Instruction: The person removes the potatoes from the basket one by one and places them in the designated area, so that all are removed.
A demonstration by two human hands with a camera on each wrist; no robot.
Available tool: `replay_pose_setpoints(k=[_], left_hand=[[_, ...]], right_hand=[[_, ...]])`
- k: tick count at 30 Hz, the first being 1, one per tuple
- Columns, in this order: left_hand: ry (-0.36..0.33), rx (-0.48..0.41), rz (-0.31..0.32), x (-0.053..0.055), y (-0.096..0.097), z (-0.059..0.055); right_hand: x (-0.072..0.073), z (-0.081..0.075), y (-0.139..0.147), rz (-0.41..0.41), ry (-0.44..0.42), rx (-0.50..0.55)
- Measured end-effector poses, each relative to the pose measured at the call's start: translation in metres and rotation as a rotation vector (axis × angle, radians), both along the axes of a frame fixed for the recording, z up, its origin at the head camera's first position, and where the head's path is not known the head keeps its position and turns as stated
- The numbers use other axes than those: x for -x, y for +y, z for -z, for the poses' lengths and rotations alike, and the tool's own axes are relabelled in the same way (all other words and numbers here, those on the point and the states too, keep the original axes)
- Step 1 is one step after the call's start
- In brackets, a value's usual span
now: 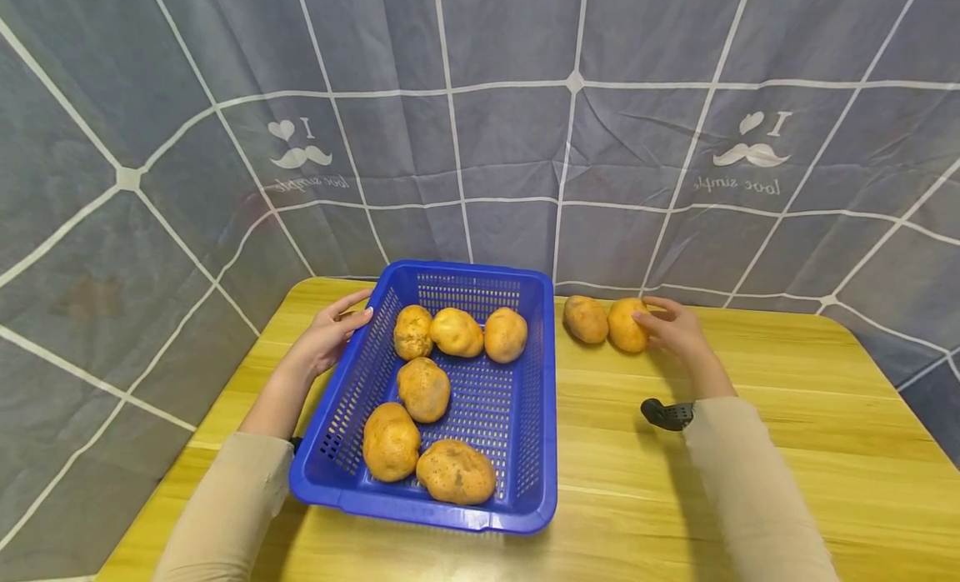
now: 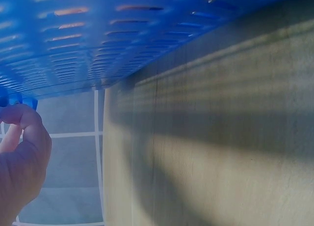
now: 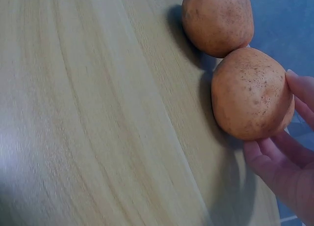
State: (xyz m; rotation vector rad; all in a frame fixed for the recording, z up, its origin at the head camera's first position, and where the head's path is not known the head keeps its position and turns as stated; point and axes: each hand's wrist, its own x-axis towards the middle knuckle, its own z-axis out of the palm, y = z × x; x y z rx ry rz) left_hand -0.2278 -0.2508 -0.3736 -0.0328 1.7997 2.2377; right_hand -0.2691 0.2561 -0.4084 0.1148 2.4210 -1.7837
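A blue plastic basket [image 1: 480, 428] with slotted walls stands on the table, several potatoes inside it, among them a large one [image 1: 456, 472] near its front. My left hand [image 1: 326, 336] grips the basket's left rim toward the back; the left wrist view shows bent fingers [image 2: 30, 120] at the rim, beside the slotted wall [image 2: 73, 49]. To the right of the basket, my right hand [image 1: 677, 332] holds a potato [image 1: 627, 325] between thumb and fingers, and in the right wrist view that potato [image 3: 252, 96] touches a second potato [image 3: 218, 22] lying on the table.
The yellow wood-grain table [image 1: 600, 482] ends at the back against a grey curtain [image 1: 510, 148] with white grid lines. A black strap piece [image 1: 667, 415] sits at my right wrist.
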Motion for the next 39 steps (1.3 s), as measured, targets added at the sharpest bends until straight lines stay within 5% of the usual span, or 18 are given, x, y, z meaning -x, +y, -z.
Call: replay_pose_setpoints(k=[17, 39], left_hand=[[0.003, 0.033, 0.003, 0.001, -0.001, 0.002], [-0.003, 0.018, -0.005, -0.002, 0.000, -0.002]], right_hand=[[0.004, -0.001, -0.002, 0.019, 0.006, 0.062], [-0.009, -0.030, 0.010, -0.045, 0.035, -0.013]])
